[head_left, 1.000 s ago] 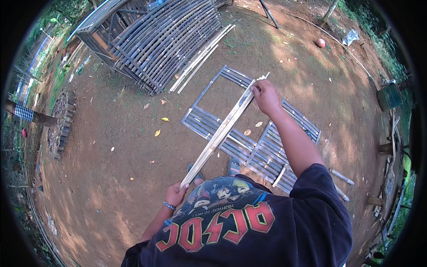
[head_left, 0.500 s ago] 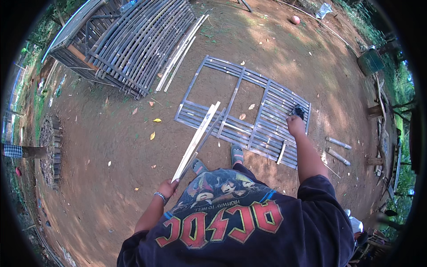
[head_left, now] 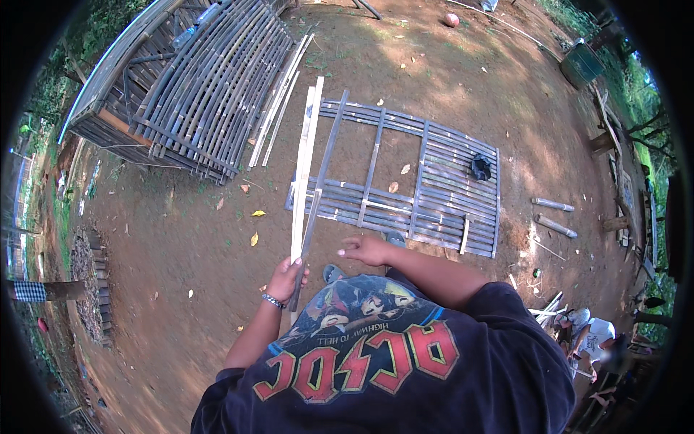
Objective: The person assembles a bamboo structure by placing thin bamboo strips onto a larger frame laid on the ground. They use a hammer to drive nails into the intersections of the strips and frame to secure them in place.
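Your left hand (head_left: 288, 278) is closed around the lower part of the pale strips (head_left: 300, 217) and a dark strip (head_left: 310, 220), thumb laid across them; keep that pinch firm, since a long bundle held this low probably sways at its tips. Your right hand (head_left: 365, 251) looks empty, its thumb and forefinger apart, just right of the bundle and above your sandals; it is well placed to steady the lengths and even up their ends. The strips slant up and away from you, the dark one leaning off to the right, so gathering them parallel should make them easier to handle. Watch the far tips over the slatted bamboo frame (head_left: 463, 145) on the ground, where a black bundle (head_left: 481, 168) rests toward its right side.
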The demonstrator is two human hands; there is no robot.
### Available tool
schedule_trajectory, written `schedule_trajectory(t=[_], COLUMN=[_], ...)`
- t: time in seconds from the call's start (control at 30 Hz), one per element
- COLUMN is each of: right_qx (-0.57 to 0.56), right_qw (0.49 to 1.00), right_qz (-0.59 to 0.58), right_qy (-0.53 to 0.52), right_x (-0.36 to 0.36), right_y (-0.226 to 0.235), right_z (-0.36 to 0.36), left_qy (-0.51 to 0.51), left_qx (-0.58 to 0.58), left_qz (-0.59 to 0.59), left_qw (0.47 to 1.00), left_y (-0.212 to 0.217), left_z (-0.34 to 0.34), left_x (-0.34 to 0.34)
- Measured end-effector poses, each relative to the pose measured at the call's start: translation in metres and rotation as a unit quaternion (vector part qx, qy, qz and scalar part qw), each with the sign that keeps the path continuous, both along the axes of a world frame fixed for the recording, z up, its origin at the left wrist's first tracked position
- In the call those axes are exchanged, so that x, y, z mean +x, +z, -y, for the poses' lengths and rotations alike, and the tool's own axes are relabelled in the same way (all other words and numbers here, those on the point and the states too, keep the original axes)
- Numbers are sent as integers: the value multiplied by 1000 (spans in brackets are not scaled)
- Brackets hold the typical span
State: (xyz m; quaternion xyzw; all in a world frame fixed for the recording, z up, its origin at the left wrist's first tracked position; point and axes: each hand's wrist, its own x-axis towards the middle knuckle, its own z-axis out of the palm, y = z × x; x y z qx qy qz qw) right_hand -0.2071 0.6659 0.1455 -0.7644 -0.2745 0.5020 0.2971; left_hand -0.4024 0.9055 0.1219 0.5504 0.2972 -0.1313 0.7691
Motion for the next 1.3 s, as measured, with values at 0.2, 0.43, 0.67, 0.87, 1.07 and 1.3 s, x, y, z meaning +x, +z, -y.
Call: schedule_trajectory(t=[0.2, 0.43, 0.67, 0.87, 1.07, 1.3], right_qx=[319, 330, 350, 372, 376, 381], right_qw=[859, 850, 844, 839, 838, 832], right_qz=[-220, -221, -236, -243, -236, -235], right_qy=[-335, -345, -330, -316, -317, -327], right_x=[13, 38, 53, 62, 64, 65], right_y=[72, 57, 72, 75, 82, 82], right_z=[-84, -93, -88, -86, -83, -83], left_qy=[-82, -51, -39, -26, -38, -15], left_qx=[-116, -50, 24, -70, -78, -134], left_qz=[59, 81, 118, 110, 123, 119], left_qw=[988, 994, 992, 991, 989, 984], left_y=[19, 18, 21, 32, 34, 40], left_z=[11, 23, 19, 21, 22, 21], left_x=[39, 62, 77, 82, 84, 88])
